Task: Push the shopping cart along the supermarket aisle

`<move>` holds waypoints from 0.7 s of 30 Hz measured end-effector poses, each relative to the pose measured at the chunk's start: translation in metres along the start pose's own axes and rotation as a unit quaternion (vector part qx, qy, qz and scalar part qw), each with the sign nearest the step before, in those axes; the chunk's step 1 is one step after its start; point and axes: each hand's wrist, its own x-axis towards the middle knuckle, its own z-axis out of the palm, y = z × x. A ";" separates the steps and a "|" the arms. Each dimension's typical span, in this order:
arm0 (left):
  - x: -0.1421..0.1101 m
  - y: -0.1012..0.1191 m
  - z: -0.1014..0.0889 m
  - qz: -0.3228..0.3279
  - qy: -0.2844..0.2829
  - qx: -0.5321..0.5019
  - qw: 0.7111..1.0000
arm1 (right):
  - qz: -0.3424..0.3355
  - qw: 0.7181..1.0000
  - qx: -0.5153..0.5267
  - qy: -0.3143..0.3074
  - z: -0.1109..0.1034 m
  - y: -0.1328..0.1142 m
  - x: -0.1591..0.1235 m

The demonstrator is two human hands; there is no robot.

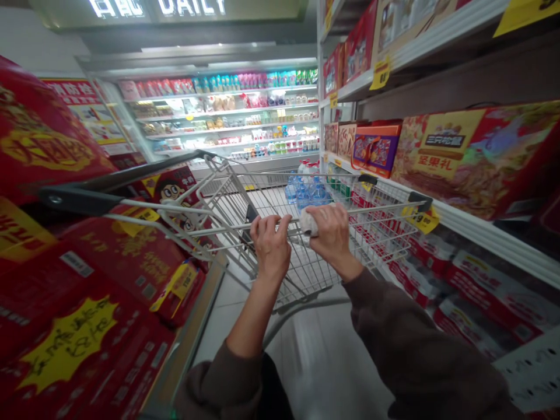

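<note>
The left hand [271, 248] is curling its fingers over the near bar [371, 208] of a cart [422, 202], its grip closing down narrowly on the metal. Just beside it, the right hand [331, 233] is wrapping its grip around a pale roll [308, 223], whose near end is showing at the bar; whether it is also clasping metal underneath, I cannot tell. Both arms are reaching forward in dark sleeves [394, 321]. The cart is standing on the pale floor [324, 361] in front of the person. Bottles [306, 189] are showing near its far end, but whether they are sitting inside or beyond it is unclear. Red boxes [131, 245] are lining the left side; on the right, a shelf [481, 236] is carrying a nut box [450, 160] above red-and-white packs [490, 286]. Ahead, a lit chiller [280, 158] is holding rows of goods.
</note>
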 end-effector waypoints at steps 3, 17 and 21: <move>-0.001 -0.005 -0.012 0.029 -0.029 0.009 0.999 | -0.041 0.999 0.017 -0.013 0.002 -0.019 0.002; -0.006 -0.037 -0.045 -0.033 -0.047 -0.004 0.998 | -0.016 0.999 0.041 0.000 0.007 -0.056 -0.001; -0.006 -0.038 -0.045 -0.029 -0.055 -0.014 0.998 | -0.080 0.995 0.061 0.020 0.021 -0.085 -0.006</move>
